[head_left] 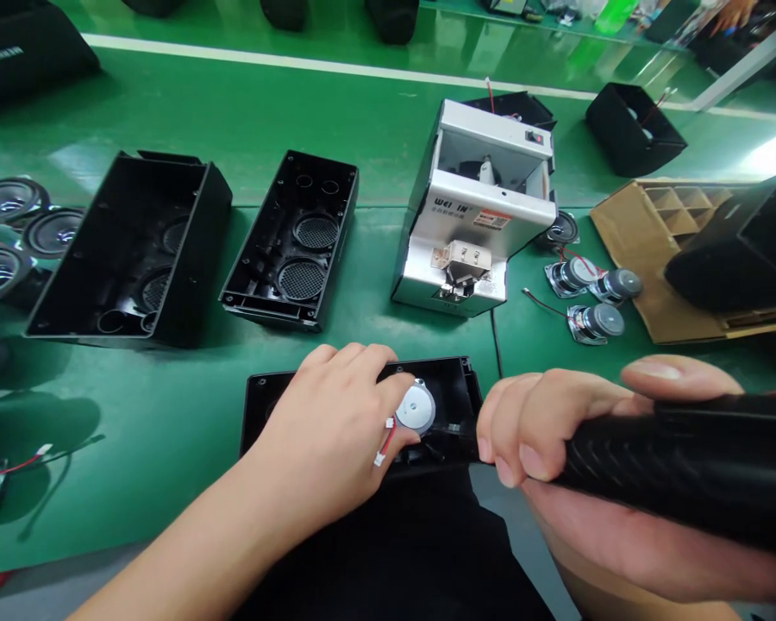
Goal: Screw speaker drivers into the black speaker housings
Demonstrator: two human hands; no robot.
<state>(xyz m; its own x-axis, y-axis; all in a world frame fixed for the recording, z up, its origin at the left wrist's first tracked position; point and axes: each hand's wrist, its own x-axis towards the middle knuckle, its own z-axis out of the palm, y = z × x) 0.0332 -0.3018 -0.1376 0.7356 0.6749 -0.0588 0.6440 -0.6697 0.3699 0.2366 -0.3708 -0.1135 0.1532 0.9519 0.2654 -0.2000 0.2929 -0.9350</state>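
A black plastic speaker housing (456, 388) lies open at the near edge of the green bench. My left hand (327, 431) rests inside it, fingers curled over a small round speaker driver (416, 407) with a silver back, whose red and white lead (384, 444) hangs by my thumb. My right hand (556, 440) is wrapped round the thick black grip of an electric screwdriver (685, 466), its front end at the housing's right side. The tool's tip is hidden behind my fingers.
Two more open black housings (135, 250) (294, 241) lie further back on the left. A silver screw feeder (475, 216) stands at centre. Loose speaker drivers (595, 297) lie by a cardboard tray (666, 233) on the right. Larger drivers (13, 233) sit at the left edge.
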